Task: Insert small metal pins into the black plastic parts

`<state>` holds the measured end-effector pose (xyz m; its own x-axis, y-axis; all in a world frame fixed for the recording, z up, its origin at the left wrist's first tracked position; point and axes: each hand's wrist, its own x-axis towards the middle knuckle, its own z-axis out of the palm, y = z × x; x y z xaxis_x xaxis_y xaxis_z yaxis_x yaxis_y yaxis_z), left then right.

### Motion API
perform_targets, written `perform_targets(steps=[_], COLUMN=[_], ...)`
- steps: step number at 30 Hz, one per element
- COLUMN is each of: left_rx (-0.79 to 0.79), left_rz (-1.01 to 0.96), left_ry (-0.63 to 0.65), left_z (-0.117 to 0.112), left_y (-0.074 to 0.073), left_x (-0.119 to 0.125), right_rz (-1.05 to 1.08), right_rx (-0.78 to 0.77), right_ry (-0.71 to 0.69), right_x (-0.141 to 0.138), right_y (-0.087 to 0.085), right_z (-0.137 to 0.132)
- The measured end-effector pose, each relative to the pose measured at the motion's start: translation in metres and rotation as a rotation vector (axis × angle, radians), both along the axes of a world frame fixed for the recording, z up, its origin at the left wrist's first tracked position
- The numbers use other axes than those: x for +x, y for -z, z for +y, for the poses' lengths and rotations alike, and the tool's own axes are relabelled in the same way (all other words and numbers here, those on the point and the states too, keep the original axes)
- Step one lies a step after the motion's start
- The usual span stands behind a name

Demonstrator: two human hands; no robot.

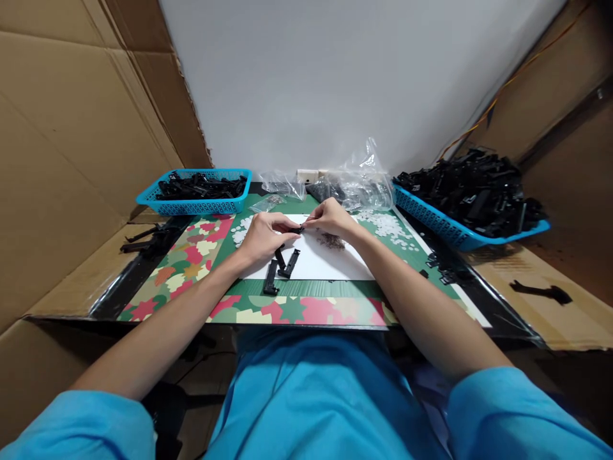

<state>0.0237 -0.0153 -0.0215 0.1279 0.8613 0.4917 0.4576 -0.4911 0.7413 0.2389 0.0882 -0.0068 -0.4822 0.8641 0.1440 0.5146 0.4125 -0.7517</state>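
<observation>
Over a white sheet (330,265), my left hand (265,237) pinches a small black plastic part (295,230) between thumb and fingers. My right hand (332,218) meets it at the part's right end, fingertips pressed together; whatever they pinch is too small to make out. Several long black plastic pieces (290,263) lie just below my left hand, one of them partly under it. A heap of tiny brownish pieces (331,241) rests on the sheet beneath my right wrist. Small white discs (383,225) are spread to the right, with more white discs (241,231) behind my left hand.
A blue basket (201,206) of black parts stands at the back left. Another blue basket (431,217), heaped high, stands at the right. Clear plastic bags (368,185) lie along the back wall. Loose black parts (541,292) sit on cardboard at the right; cardboard walls (71,128) flank the table.
</observation>
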Motion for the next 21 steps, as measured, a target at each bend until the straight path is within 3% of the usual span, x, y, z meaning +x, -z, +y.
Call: perform_targets(steps=[11, 21], left_rx=[-0.029, -0.041], left_rz=[-0.048, -0.050], left_ry=[-0.027, -0.029], left_z=[0.007, 0.006], left_y=[0.010, 0.005], left_x=[-0.005, -0.005], right_rz=[-0.031, -0.047], right_rx=[-0.035, 0.047], right_ry=[0.009, -0.027], right_x=[-0.004, -0.005], right_y=[0.007, 0.002], right_z=[0.013, 0.002])
